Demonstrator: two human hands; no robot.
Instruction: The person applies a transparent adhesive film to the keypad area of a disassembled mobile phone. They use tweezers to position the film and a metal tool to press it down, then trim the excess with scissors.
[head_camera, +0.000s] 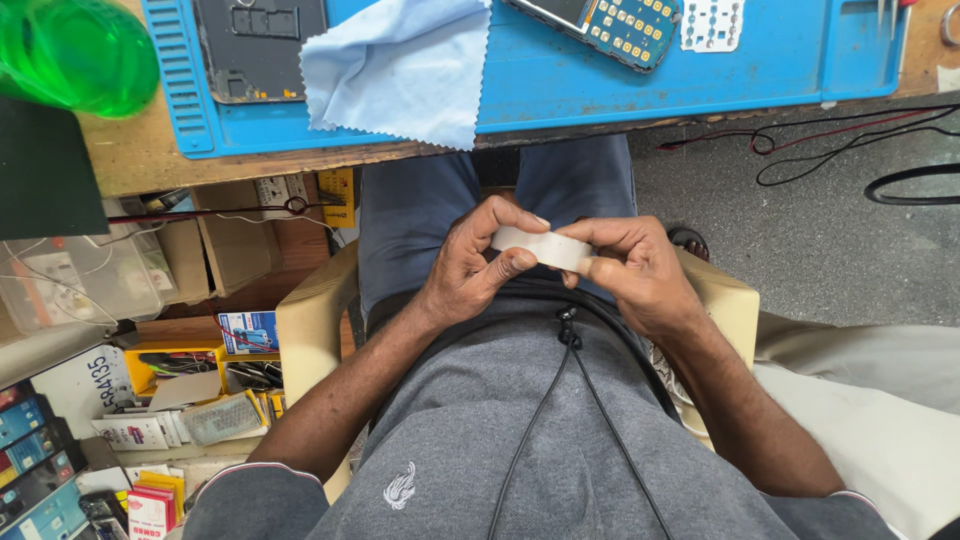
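Note:
Both my hands hold a white roll of tape (540, 246) over my lap, just below the bench edge. My left hand (475, 262) grips the roll's left side, thumb pressed on its face. My right hand (635, 268) pinches the right side, fingertips on the rim. On the blue work mat (560, 80) above lie a light blue cloth (405, 65), a dark phone back cover (258, 48), an opened phone with its keypad board exposed (610, 22) and a white keypad sheet (711, 24).
A green translucent object (75, 52) stands at the top left of the wooden bench (130, 150). Boxes and small packages fill the shelves at the lower left (160, 400). Red and black cables (850, 135) trail over the grey floor on the right. I sit in a beige plastic chair (310, 315).

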